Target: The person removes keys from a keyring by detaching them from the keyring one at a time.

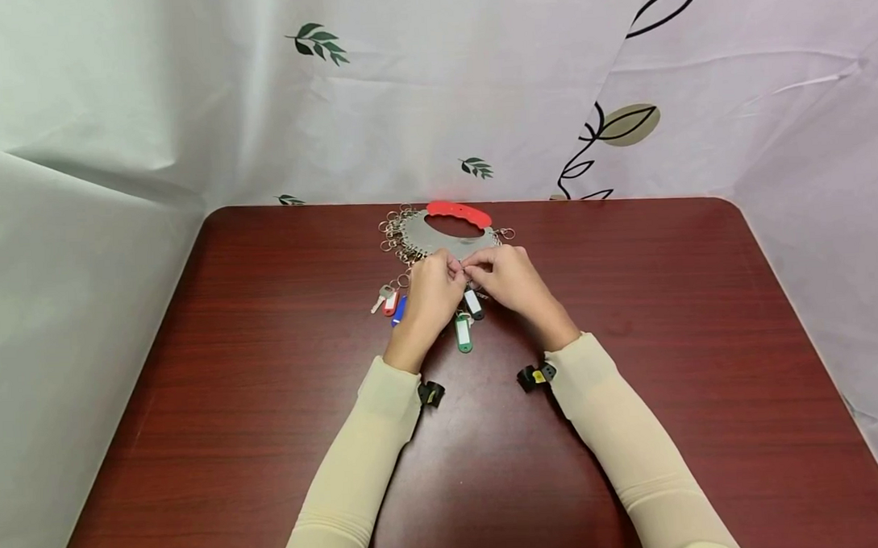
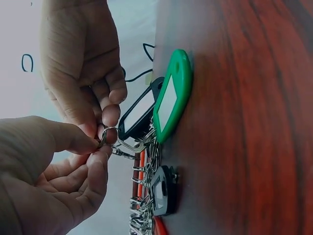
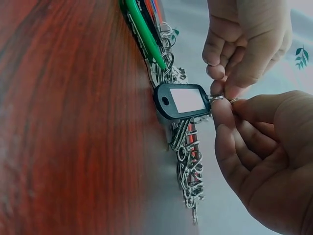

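Note:
My left hand [image 1: 435, 289] and right hand [image 1: 509, 279] meet fingertip to fingertip at the near edge of a silver metal key holder plate [image 1: 438, 235] with a red handle [image 1: 459, 212]. Between them they pinch a small split ring [image 2: 110, 131], partly hidden by the fingers. From that ring a black key tag [image 3: 183, 101] with a white label hangs over the table. A green key tag [image 1: 464, 333] lies close below the hands. Beside my left hand are a blue tag [image 1: 399, 311], a red tag [image 1: 391, 303] and a silver key [image 1: 380, 298].
Several metal clips and rings [image 1: 391, 230] line the holder's left rim, and another ring [image 1: 508, 234] sticks out at its right. The dark red wooden table [image 1: 269, 393] ends at a white patterned curtain [image 1: 404, 106] behind and at both sides.

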A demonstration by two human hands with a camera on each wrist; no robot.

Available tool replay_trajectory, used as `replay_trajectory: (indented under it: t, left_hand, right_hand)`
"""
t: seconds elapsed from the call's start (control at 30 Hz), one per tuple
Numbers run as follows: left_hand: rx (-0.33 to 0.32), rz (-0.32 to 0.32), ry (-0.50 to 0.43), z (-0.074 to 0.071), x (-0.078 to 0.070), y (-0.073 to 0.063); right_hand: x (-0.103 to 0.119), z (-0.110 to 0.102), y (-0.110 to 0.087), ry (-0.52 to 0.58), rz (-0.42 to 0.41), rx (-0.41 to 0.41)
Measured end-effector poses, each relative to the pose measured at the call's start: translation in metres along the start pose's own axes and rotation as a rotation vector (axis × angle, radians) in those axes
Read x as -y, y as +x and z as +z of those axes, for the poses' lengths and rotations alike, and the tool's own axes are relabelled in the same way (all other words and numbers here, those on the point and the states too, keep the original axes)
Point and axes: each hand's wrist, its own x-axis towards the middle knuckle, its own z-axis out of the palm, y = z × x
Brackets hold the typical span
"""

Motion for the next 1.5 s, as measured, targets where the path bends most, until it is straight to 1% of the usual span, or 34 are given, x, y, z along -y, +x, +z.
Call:
replay_trajectory:
  t: [0.1, 0.2, 0.37, 0.47, 0.57, 0.7, 0.8, 0.93, 1.03, 1.17, 1.27, 1.4, 1.5]
  left_hand:
    - [0.001, -0.01, -0.031, -0.001, 0.0, 0.001]
    - [0.007, -0.006, -0.058, -0.002, 0.001, 0.002]
    - [-0.006, 0.003, -0.074, -0.005, 0.004, 0.004]
    - [-0.02, 0.025, -0.07, -0.007, 0.006, 0.004]
    - [-0.008, 0.064, -0.059, -0.007, 0.006, 0.005]
    - [0.034, 0.099, -0.053, -0.006, 0.007, 0.006]
    - [0.049, 0.1, -0.066, -0.004, 0.007, 0.006]
    - [0.045, 0.092, -0.089, -0.002, 0.007, 0.006]
    - [0.033, 0.112, -0.074, -0.002, 0.008, 0.005]
    - [0.001, 0.16, -0.031, -0.004, 0.009, 0.004]
    - [-0.018, 0.19, -0.008, -0.004, 0.01, 0.003]
    - [-0.016, 0.211, 0.012, -0.003, 0.01, 0.003]
    - [-0.002, 0.211, 0.024, -0.004, 0.01, 0.003]
  right_hand:
    - [-0.002, 0.0, 0.0, 0.03, 0.015, -0.002]
    - [-0.005, 0.001, 0.001, 0.062, 0.035, -0.004]
    - [-0.006, 0.0, 0.001, 0.105, 0.049, 0.018]
    - [-0.005, -0.002, 0.0, 0.125, 0.046, 0.035]
    - [-0.005, -0.003, 0.0, 0.125, 0.039, 0.046]
    - [-0.004, -0.005, 0.0, 0.116, 0.027, 0.056]
    - [-0.005, -0.005, 0.001, 0.104, 0.02, 0.06]
    - [-0.005, -0.005, 0.0, 0.073, 0.016, 0.063]
    - [-0.004, -0.005, 0.0, 0.054, 0.007, 0.058]
    - [-0.002, -0.004, 0.0, 0.037, -0.009, 0.041]
    - [0.0, -0.004, -0.001, 0.029, -0.005, 0.029]
    - [0.001, -0.004, -0.002, 0.029, 0.013, 0.016]
    - [0.002, -0.004, -0.003, 0.032, 0.021, 0.006]
